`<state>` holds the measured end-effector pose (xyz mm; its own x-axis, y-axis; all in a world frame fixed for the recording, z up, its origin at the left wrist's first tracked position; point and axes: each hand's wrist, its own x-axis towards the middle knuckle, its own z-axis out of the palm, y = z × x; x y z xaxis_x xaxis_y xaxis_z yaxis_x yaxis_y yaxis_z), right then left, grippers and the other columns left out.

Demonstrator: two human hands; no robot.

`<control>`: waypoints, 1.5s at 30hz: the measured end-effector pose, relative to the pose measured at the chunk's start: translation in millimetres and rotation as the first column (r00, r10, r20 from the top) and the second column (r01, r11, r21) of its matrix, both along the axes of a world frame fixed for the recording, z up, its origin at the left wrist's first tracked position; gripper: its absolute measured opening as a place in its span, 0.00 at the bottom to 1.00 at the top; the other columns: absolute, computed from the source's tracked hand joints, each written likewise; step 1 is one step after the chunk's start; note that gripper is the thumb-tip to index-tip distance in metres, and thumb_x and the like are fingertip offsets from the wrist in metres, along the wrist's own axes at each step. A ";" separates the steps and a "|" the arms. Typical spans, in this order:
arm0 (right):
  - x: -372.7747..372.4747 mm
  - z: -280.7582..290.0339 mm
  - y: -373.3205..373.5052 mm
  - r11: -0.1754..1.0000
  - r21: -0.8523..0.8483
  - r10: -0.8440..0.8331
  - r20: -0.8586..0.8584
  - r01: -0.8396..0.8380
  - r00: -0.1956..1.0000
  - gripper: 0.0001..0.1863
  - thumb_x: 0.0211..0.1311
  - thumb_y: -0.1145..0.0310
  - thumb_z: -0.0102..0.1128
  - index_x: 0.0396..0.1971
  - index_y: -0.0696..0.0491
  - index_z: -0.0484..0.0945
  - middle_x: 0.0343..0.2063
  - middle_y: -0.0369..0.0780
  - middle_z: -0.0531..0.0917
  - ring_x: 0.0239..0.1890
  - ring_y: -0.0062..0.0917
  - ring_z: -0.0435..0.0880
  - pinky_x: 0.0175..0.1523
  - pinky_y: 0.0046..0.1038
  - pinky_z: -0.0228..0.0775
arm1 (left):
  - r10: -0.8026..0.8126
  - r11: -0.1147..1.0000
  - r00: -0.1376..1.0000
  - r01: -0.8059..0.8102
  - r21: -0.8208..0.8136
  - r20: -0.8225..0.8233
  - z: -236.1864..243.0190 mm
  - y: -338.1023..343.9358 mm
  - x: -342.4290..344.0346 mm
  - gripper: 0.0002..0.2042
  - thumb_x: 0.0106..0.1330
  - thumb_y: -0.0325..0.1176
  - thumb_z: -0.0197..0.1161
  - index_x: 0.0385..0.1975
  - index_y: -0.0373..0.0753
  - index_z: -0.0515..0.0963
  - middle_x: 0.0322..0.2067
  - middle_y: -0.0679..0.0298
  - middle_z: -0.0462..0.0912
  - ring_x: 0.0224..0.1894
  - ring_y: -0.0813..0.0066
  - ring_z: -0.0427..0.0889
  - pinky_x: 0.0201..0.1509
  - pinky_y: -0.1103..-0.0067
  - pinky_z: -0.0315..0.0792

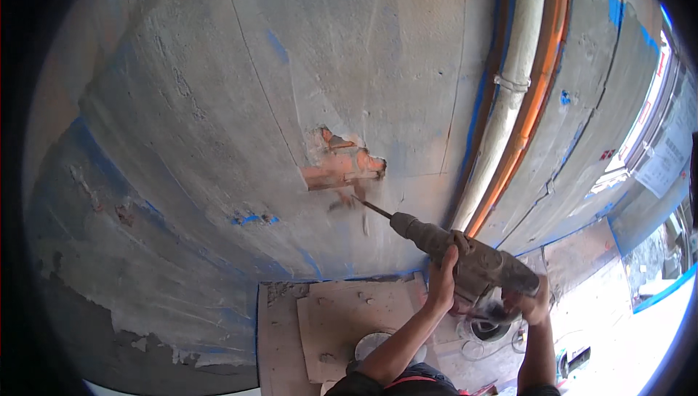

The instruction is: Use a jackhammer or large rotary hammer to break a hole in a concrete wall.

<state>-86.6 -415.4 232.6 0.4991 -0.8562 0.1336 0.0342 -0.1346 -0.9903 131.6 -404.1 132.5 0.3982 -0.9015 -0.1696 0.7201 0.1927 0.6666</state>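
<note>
Your rotary hammer sits right of centre in the lower half of the frame, its chisel bit angled up-left to the grey wall, just below the exposed brick near the frame's centre. Your left hand grasps the tool's body; your right hand, blurred, is clenched around its rear end. A pale pipe runs down the upper right.

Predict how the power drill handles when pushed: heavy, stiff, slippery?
The power drill is probably heavy: its body is bulky, with left hand and right hand both on it. Its straight, slim bit looks stiff, unlikely to flop. The dusty-looking casing may be slightly slippery.
</note>
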 end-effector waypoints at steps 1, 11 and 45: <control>-1.4 -7.9 6.4 1.000 -0.010 -0.002 0.052 0.002 0.999 0.16 0.51 0.62 0.73 0.26 0.61 0.83 0.22 0.39 0.85 0.22 0.22 0.84 0.27 0.25 0.74 | 0.008 1.000 1.000 -0.008 -0.006 -0.003 8.2 1.9 3.0 0.36 0.70 0.58 0.70 0.62 0.28 0.77 0.57 0.63 0.81 0.56 0.76 0.79 0.64 0.77 0.71; 67.0 38.6 25.7 0.895 -0.443 0.041 -0.031 -0.050 0.999 0.16 0.46 0.64 0.72 0.29 0.62 0.85 0.25 0.44 0.87 0.26 0.31 0.88 0.35 0.29 0.80 | -0.019 0.971 0.995 0.042 -0.234 0.099 49.0 23.3 73.1 0.34 0.71 0.59 0.69 0.61 0.31 0.77 0.54 0.63 0.82 0.53 0.75 0.81 0.61 0.75 0.75; 253.4 176.8 167.2 0.453 -0.852 -0.499 -0.486 -0.263 0.717 0.17 0.43 0.71 0.72 0.36 0.62 0.85 0.28 0.46 0.87 0.30 0.42 0.91 0.40 0.34 0.83 | -0.598 0.560 0.771 0.206 -0.803 -0.219 117.4 50.2 210.0 0.48 0.64 0.74 0.60 0.68 0.34 0.67 0.60 0.46 0.77 0.65 0.55 0.78 0.72 0.59 0.72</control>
<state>166.8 -248.1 409.4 0.6694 -0.5378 0.5125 -0.5790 -0.8099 -0.0936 341.6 -353.9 249.9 0.0195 -0.8400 0.5422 0.9966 0.0600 0.0572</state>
